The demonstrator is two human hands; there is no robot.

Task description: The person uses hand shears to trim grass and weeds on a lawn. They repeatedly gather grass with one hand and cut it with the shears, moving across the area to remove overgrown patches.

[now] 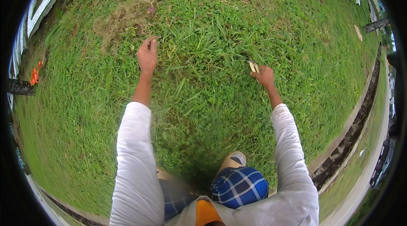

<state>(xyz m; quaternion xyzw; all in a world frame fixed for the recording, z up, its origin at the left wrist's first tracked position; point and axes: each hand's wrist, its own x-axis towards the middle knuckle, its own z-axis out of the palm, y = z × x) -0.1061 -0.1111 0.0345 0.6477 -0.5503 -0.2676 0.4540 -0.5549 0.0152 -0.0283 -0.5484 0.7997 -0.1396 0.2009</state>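
Green grass and low broad-leaved weeds spread in front of me. My right hand is closed around a pale handle of a hand tool. Its dark, thin metal part points up and left into the blades, and its full shape is hard to make out. Farther left, my left hand is held over the grass, its thumb and fingertips pinched together. A small dark bit shows beside those fingertips, too small to identify, and I cannot tell whether the hand holds it.
Dry cut grass lies at the upper left. An orange strip sits beside a dark post or trunk at far left. Corrugated metal sheets stand beyond. A concrete-edged ditch curves along the right, with a road past it.
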